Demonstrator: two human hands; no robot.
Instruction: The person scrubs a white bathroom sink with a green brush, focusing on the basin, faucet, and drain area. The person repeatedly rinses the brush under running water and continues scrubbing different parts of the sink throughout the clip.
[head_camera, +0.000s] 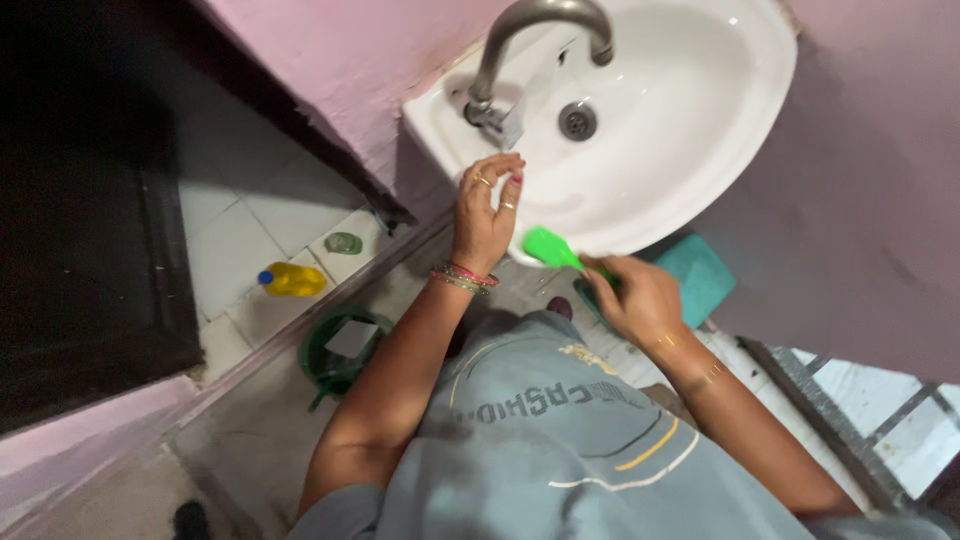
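Floor: I see pale square tiles at the far left, smooth and glossy, beside a dark doorway.
Yellow bottle (293, 280): it lies on its side on the tiles, shiny plastic with a blue cap.
Green bucket (338, 352): round, dark green plastic, it stands on the floor just right of the bottle, with a pale flat scrap inside.
Left hand (485, 210): I see it raised, the forearm reaching up from the grey shirt, bangles at the wrist and rings on the fingers. The fingers are loosely curled and hold nothing; the fingertips rest at the front rim of the sink.
Sink (700, 120): a white glazed basin, oval and smooth, fixed to a pink wall, with a curved grey metal tap (530, 30) and a round metal drain.
Green brush (552, 248): bright green plastic with a flat, rounded head, pressed against the sink's front edge, just right of and below my left hand.
Right hand (638, 298): clenched around the brush's handle, knuckles up, wrist bent in toward the sink.
Teal stool (700, 275): flat, matte, partly hidden behind the right hand.
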